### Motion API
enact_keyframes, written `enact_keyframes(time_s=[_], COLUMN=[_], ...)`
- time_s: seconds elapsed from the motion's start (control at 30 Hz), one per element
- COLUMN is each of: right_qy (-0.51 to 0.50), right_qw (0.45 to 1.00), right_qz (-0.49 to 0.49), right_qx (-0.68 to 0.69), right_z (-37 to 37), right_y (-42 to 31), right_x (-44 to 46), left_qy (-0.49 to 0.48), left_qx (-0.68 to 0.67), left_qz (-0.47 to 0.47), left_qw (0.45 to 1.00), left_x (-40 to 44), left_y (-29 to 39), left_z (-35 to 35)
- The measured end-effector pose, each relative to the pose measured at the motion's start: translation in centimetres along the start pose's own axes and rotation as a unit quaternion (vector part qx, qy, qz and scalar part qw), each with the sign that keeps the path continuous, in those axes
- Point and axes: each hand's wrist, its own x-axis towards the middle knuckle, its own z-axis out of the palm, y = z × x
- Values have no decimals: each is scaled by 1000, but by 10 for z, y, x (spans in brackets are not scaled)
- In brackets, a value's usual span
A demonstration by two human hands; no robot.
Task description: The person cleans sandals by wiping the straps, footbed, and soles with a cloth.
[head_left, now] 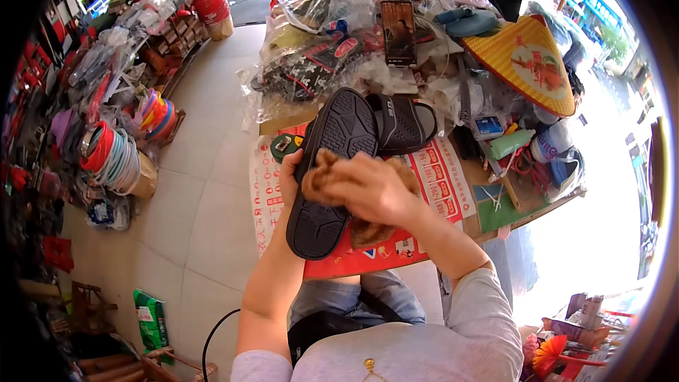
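My left hand grips the edge of a black slide sandal, its patterned sole turned up toward me. Against the middle of that sole, my right hand presses a brown fluffy cloth, fingers curled over it; part of the cloth hangs below the hand. A second black slide sandal lies on the table just behind, strap side up. Beside my left hand sits a small green and yellow round object whose kind I cannot make out.
A red and white printed sheet covers the table's near part. Behind are plastic-wrapped goods, a propped phone and a yellow conical hat. A green bottle and tools crowd the right side. Stacked goods line the left.
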Motion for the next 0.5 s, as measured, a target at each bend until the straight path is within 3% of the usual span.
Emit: enact_keyframes(time_s=[0.17,0.2,0.23,0.3,0.33,0.43,0.5], right_qy=[139,172,170,66,3,57,106], right_qw=[977,971,971,997,999,993,984], right_qz=[125,152,149,24,33,103,134], right_qx=[-104,-74,-75,29,2,-10,-50], right_z=[-19,-20,-20,-14,-6,-7,-14], right_y=[38,35,30,14,6,20,38], right_x=[-5,-6,-5,-1,-3,-2,-4], left_qy=[78,62,60,70,72,54,29], left_qx=[79,58,57,48,50,2,62], left_qz=[22,24,27,28,30,-1,12], left_qw=[994,996,996,996,996,999,998], left_x=[2,1,3,2,2,0,3], left_y=[-4,-6,-6,-6,-5,-5,-3], left_z=[12,16,16,14,13,8,9])
